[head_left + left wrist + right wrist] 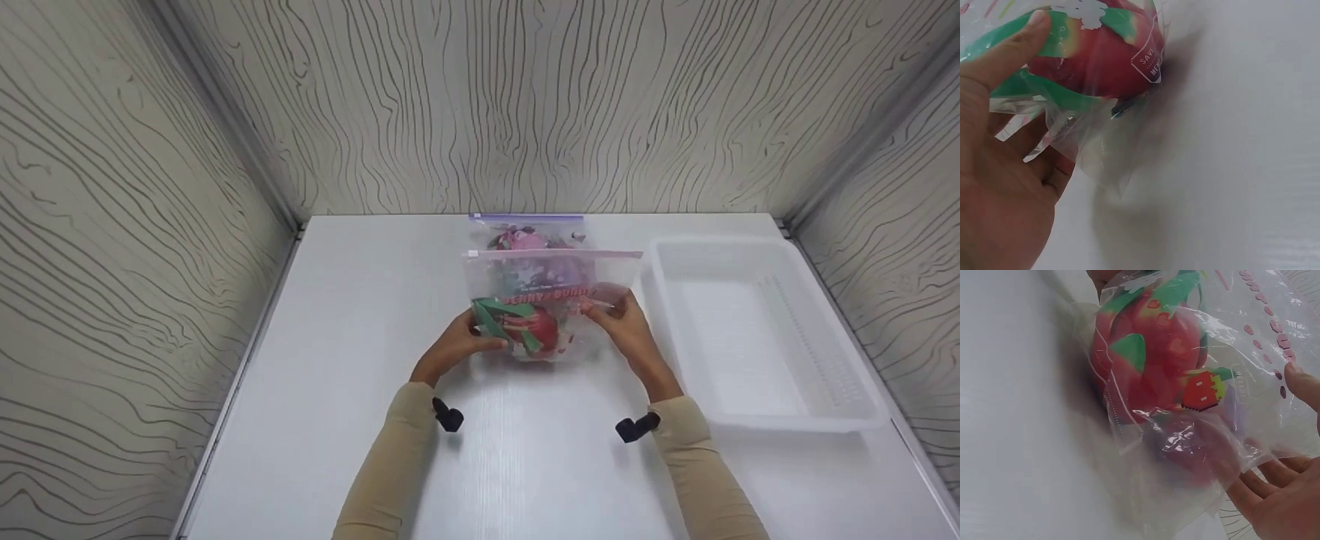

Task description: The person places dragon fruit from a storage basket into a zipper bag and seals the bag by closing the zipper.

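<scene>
A clear zip bag [619,271] with a pink zip strip and red printing is held upright between both hands. Inside it sits a red dragon fruit [546,331] with green scales. The right wrist view also shows a dark reddish round fruit [1190,447] beside it in the bag. My left hand [459,345] grips the bag's left side, thumb in front and fingers behind. My right hand [628,324] holds the right side, its thumb on the printed front and its fingers behind the plastic.
Behind the held bag, a second zip bag [525,229] with a purple zip and pinkish contents lies near the table's back edge. A white plastic basket [757,421] stands at the right. Wood-patterned panels [480,105] close in the white table [360,300].
</scene>
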Motion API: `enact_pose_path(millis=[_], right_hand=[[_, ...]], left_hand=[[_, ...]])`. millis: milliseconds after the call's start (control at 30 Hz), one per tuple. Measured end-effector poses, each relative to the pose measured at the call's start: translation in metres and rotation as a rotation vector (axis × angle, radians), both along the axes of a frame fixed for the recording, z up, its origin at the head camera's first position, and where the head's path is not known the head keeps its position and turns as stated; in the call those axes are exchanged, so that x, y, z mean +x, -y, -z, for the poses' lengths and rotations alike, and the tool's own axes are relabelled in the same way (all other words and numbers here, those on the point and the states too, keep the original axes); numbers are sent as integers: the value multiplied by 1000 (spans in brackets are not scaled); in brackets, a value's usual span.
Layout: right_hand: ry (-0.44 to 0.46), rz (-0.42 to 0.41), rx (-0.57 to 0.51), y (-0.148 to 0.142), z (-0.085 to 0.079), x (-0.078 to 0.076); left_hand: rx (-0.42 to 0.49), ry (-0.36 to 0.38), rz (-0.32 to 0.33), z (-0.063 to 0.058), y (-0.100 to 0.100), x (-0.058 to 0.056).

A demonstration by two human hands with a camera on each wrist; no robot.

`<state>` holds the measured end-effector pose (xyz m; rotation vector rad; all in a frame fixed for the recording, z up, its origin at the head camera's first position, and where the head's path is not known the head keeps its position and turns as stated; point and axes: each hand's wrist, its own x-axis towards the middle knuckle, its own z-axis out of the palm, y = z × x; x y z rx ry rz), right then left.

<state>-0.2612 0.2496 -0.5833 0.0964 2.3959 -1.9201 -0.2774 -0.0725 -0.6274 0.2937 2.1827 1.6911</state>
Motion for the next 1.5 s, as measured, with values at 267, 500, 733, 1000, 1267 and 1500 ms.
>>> enact_pose_path(millis=[267, 500, 733, 1000, 1267, 1500], right_hand=[[106, -131, 17, 1, 7, 5], [96, -255, 49, 2, 15, 9], [111, -328, 147, 3, 17, 15], [20, -339, 224, 7, 21, 16], [65, -249, 172, 14, 24, 18], [71, -231, 187, 20, 23, 18]], left_hand=[[47, 16, -10, 0, -2, 3], [43, -12, -30, 1, -2, 4], [15, -43, -82, 2, -6, 3], [18, -75, -167, 3, -12, 3], [26, -76, -234, -3, -15, 7], [84, -29, -198, -6, -11, 11]])
